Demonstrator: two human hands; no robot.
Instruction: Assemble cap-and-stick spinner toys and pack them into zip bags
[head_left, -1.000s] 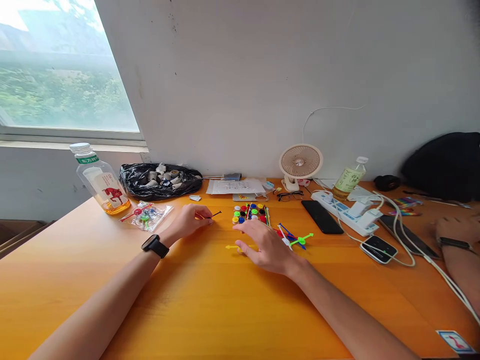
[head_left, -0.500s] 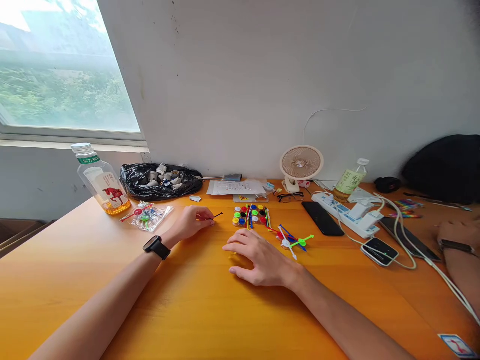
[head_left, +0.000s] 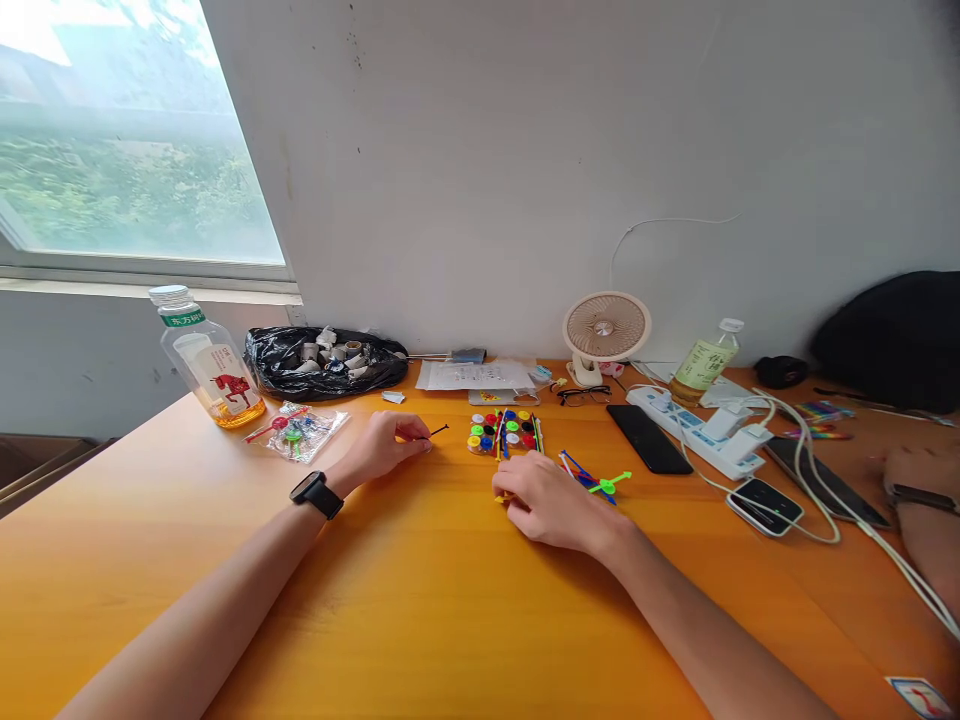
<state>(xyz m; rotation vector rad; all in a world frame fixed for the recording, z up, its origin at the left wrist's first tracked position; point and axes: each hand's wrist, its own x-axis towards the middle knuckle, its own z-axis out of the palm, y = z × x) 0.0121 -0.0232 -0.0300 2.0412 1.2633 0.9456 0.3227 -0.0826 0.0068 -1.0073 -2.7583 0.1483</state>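
My left hand (head_left: 386,447) rests on the table with thumb and fingers pinched on a thin black arrow (head_left: 441,431), whose end points right. My right hand (head_left: 555,502) is curled low over the table, and a bit of a yellow arrow-like piece (head_left: 502,498) shows at its fingertips; the rest is hidden. Just beyond it stand rows of coloured round discs (head_left: 512,440) with thin coloured arrows lying across them. Beside the right hand lie a green arrow spinner (head_left: 609,485) and blue arrows (head_left: 576,470), partly covered by the hand.
A clear bag of spinner parts (head_left: 300,437) and a tea bottle (head_left: 214,370) are at left. Behind stand a black plastic bag (head_left: 277,370), papers (head_left: 472,376) and a fan (head_left: 606,328). Rightward are a phone (head_left: 649,438), a power strip (head_left: 694,435) and another person's arm (head_left: 926,520).
My right hand has moved right and its spread fingers have closed in, with the yellow piece shifting right too. My left hand still pinches the black arrow.
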